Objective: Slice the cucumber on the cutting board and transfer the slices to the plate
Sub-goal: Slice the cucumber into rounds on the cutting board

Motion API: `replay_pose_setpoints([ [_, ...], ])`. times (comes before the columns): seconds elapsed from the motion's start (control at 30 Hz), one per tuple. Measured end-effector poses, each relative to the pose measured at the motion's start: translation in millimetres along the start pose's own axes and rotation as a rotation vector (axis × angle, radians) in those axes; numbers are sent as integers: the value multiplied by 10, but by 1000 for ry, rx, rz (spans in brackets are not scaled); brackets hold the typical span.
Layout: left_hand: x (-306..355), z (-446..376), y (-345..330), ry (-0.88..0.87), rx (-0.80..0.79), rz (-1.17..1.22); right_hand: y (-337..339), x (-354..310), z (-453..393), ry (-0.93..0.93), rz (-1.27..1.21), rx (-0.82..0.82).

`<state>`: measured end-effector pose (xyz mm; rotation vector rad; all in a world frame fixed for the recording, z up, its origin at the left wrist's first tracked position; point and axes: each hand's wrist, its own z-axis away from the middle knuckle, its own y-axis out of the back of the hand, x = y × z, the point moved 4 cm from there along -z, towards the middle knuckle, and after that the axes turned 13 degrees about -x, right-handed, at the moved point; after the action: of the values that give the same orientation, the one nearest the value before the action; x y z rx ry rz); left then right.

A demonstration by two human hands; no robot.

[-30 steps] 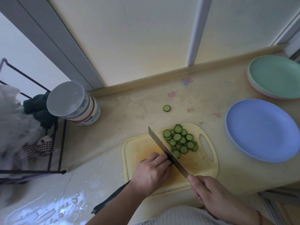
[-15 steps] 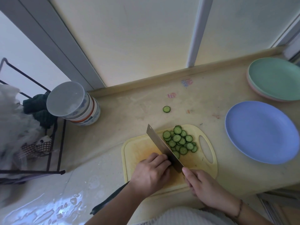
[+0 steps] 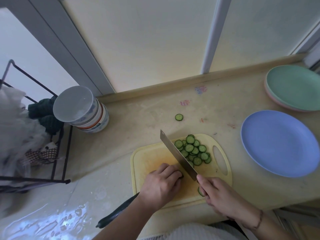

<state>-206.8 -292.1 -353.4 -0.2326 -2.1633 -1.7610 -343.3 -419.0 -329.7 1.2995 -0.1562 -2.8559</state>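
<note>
A long dark green cucumber point(image 3: 117, 212) lies across the near edge of the yellow cutting board point(image 3: 152, 156), its cut end hidden under my left hand point(image 3: 161, 184), which presses down on it. My right hand point(image 3: 220, 196) grips the handle of a cleaver knife point(image 3: 178, 155), whose blade slants across the board just right of my left fingertips. A pile of cucumber slices point(image 3: 192, 149) sits on the board's far right part. One slice point(image 3: 200, 191) lies beside my right hand, and a stray slice point(image 3: 178, 117) rests on the counter. The blue plate point(image 3: 278, 142) stands empty to the right.
A green plate point(image 3: 294, 85) stacked on a pink one sits at the far right back. A stack of bowls point(image 3: 81, 110) stands at the left, beside a black wire rack point(image 3: 34, 153) holding cloths. The near left counter is wet. A wall runs behind.
The knife and my right hand have shifted slightly toward the board's middle. A slice now shows beside my right hand. My left hand stays on the cucumber.
</note>
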Motion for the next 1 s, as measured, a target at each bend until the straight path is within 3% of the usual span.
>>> replay_pose_setpoints([
  [0.47,-18,24,-16,-14,17,-3,-154,-35,315,24,55,12],
  [1.0,-12,22,-38,-1,25,-5,-145,46,-26,23,202,65],
])
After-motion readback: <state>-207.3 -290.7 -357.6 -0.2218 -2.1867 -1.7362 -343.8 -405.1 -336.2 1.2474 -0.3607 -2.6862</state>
